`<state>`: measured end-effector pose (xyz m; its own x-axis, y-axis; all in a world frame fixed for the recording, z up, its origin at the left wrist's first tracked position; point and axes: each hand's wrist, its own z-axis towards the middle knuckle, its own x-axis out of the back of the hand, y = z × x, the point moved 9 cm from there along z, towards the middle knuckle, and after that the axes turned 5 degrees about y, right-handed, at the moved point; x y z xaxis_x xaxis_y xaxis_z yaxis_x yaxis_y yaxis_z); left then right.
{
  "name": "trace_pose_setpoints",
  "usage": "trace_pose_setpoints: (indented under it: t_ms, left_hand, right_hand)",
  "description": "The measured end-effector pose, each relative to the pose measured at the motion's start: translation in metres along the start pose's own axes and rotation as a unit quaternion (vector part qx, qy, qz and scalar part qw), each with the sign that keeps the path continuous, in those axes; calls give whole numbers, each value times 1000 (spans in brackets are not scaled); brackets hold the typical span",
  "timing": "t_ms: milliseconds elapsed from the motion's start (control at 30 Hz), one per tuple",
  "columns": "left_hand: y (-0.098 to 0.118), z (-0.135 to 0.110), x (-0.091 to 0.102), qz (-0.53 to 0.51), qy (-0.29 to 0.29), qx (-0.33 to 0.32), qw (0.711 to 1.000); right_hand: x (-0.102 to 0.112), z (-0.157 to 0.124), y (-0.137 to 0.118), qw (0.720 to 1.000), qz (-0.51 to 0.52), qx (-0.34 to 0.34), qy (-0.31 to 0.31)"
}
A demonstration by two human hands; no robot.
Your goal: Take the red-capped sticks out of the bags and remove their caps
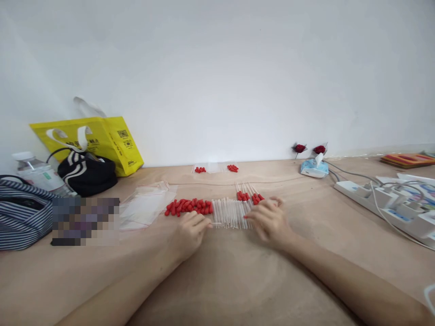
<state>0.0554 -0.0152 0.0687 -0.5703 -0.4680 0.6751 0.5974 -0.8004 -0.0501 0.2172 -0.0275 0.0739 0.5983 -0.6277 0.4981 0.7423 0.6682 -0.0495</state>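
A row of clear plastic tubes [230,213] lies on the tan table between my hands. My left hand [190,231] rests at the row's left end, fingers curled, fingertips touching the tubes. My right hand [270,221] sits at the right end, fingers pinched against the tubes; whether they hold one I cannot see. A pile of red caps [188,206] lies left of the tubes. Several capped tubes [248,194] lie just behind the row.
A stack of clear zip bags [144,206] lies at left, beside a black bag [87,174], a yellow bag [108,140] and a striped pouch [20,213]. Small bags of red caps [215,168] sit near the wall. A tissue pack [314,168] and power strips [390,206] are at right.
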Motion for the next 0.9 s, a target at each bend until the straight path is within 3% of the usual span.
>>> trace_pose_setpoints:
  t_ms: [67,133,233,300,367,567,733,900]
  left_hand:
    - [-17,5,5,-18,-3,61,998]
    - [-33,13,1,-35,-40,133,990]
    - [-55,23,-19,-41,-146,248,957]
    - [-67,26,-35,-37,-204,307,929]
    - [-76,30,-48,-27,-231,337,912]
    - [-82,39,-78,16,-266,340,902]
    - [-79,38,-85,55,-280,323,902]
    - [-73,35,-87,85,-281,300,908]
  right_hand:
    - [7,1,44,992,-50,-113,7]
    - [9,-5,91,967,-100,-233,-19]
    - [-2,-29,146,898,-119,-408,-116]
    - [-11,-46,163,851,-114,-481,-176]
    - [-18,-56,167,830,-109,-505,-210]
    - [-22,-58,161,824,-108,-496,-250]
    - [-22,-53,165,821,-111,-496,-259]
    - [-40,-46,171,819,-73,-500,-272]
